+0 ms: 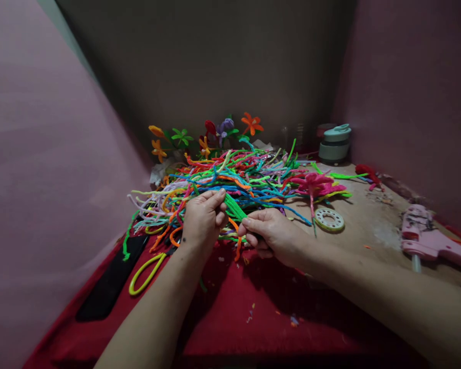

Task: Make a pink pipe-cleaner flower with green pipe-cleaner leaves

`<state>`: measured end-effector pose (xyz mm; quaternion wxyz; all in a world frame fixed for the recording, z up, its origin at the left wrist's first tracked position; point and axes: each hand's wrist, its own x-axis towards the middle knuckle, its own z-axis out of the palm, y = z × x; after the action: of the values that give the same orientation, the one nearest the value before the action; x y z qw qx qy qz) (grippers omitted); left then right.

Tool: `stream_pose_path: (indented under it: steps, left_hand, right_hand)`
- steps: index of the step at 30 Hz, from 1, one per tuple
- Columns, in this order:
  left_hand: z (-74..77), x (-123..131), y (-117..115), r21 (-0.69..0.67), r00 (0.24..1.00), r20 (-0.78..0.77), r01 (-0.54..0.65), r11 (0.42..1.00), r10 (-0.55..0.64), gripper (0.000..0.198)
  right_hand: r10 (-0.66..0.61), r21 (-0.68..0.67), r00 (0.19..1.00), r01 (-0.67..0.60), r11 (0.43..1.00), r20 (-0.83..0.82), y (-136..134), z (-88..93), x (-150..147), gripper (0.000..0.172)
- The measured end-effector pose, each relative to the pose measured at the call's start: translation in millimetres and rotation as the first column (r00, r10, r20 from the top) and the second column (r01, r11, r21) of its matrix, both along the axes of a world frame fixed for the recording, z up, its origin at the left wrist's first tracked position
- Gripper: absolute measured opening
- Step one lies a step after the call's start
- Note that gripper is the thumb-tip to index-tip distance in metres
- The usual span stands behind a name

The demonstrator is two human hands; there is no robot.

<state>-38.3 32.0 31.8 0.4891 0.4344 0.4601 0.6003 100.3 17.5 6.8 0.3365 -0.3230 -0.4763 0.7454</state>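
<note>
Between my two hands stretches a small bunch of green pipe cleaners, several strands side by side. My left hand pinches its upper left end between thumb and fingers. At the lower right end, the thumb and fingertips of my right hand are closed on it. Just behind both hands lies a big tangled heap of pipe cleaners in many colours. An orange pipe cleaner dangles from the heap below the green bunch. Inside the fists, the ends of the strands are hidden.
Left of my forearm are a black phone-like slab and a yellow loop handle. On the right sit a tape roll, a pink glue gun and a lidded cup. Fuzzy flowers stand behind; scraps dot the red cloth.
</note>
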Motion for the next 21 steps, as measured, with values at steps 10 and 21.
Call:
stream_pose_path:
  steps: [10,21]
  left_hand:
    - [-3.1,-6,6,-0.021,0.999,-0.027,0.034,0.999,-0.034,0.023]
    - [-7.0,-17,13,-0.042,0.981,0.071,0.186,0.982,-0.183,0.019]
  right_hand:
    - [-0.039,0.029,0.999,0.04,0.999,-0.032,-2,-4.3,-1,0.018]
    - [0.027,-0.031,0.995,-0.03,0.999,-0.092,0,-8.2,-1,0.015]
